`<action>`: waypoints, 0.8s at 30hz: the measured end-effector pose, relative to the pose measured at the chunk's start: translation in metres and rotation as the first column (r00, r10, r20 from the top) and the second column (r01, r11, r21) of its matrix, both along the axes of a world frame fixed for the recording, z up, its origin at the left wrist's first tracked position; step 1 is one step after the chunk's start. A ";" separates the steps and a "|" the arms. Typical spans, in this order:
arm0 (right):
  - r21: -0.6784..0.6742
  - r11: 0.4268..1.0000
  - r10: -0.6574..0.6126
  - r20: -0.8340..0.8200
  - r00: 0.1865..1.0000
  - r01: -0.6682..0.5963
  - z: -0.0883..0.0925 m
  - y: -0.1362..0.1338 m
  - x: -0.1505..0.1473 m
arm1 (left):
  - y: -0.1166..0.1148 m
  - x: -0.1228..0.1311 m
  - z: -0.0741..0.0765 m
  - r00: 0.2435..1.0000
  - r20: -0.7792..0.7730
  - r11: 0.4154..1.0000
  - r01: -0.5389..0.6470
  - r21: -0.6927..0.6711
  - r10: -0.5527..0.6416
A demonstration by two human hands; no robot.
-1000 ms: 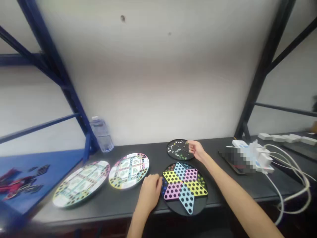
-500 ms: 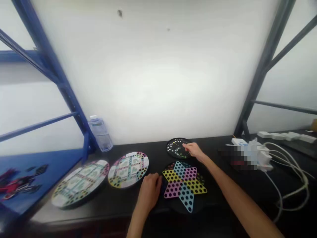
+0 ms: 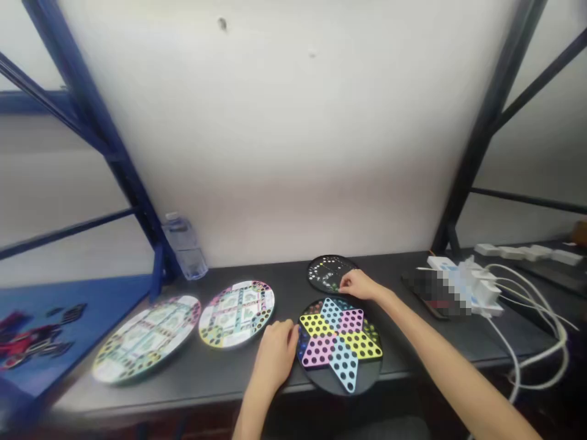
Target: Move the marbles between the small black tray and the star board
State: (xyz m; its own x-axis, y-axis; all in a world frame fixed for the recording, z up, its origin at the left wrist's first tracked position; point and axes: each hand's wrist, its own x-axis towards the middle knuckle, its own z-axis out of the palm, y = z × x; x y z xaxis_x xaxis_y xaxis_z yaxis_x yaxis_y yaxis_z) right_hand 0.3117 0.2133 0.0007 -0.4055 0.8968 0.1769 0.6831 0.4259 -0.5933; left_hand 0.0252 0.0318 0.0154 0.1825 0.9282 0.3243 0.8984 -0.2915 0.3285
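My left hand rests on the table with curled fingers, at the left rim of a round black Chinese checkers board. Whether it grips that rim I cannot tell. The board carries a star of pink, yellow and light blue points, with coloured pieces in the gaps around it. Behind it lies a round black lid or tray with small white, yellow and green pieces scattered on it. My right hand is closed in a pinch over its front right edge. What sits between those fingertips is too small to make out.
Two round patterned game boards lie to the left. A clear plastic bottle stands by the blue rack post. On the right are a dark phone-like slab, a white power strip and looped white cables.
My right hand has moved slightly toward me and right, from above the tray to its front edge. My left hand stays in place. The picture has become less bright.
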 end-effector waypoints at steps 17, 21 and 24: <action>-0.570 0.784 -0.567 -0.819 0.092 -0.246 -0.009 0.016 -0.003 | -0.001 0.000 0.001 1.000 0.002 1.000 -0.007 -0.005 0.007; -0.538 0.838 -0.511 -0.833 0.211 -0.094 -0.008 0.012 -0.016 | -0.001 0.000 0.003 1.000 0.004 1.000 -0.003 0.000 0.003; -0.520 0.846 -0.477 -0.838 0.264 -0.120 -0.003 0.011 -0.023 | -0.001 0.000 0.004 1.000 0.001 1.000 -0.001 -0.005 0.001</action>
